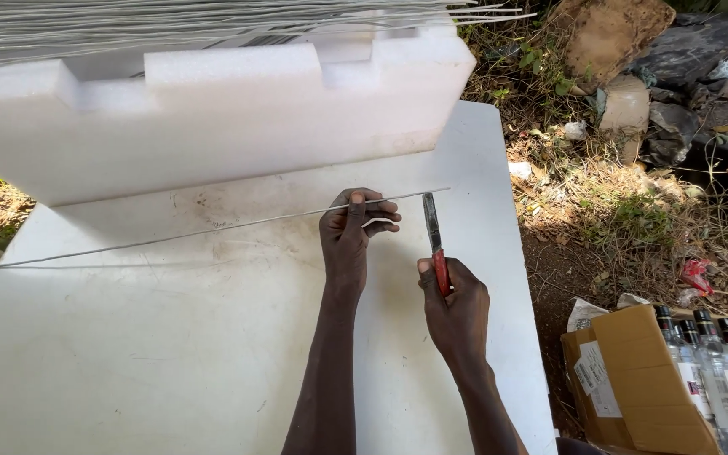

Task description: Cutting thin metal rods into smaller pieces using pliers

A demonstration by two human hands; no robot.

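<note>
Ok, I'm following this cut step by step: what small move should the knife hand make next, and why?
Probably bring the knife in the right hand leftward to the thin rod. The left hand grips the rod above the white board with a short end sticking out, and the blade stands upright just beside that end, apparently not touching it.

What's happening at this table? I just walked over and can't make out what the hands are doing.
A person stands over a white table outdoors. Their left hand pinches a long thin wire that stretches off to the left across the tabletop, with its short end poking out to the right. Their right hand holds red-handled pliers, nose pointing up beside that wire end but not touching it. A notched white foam block stands behind, and a cardboard box of bottles sits on the ground at the right.
</note>
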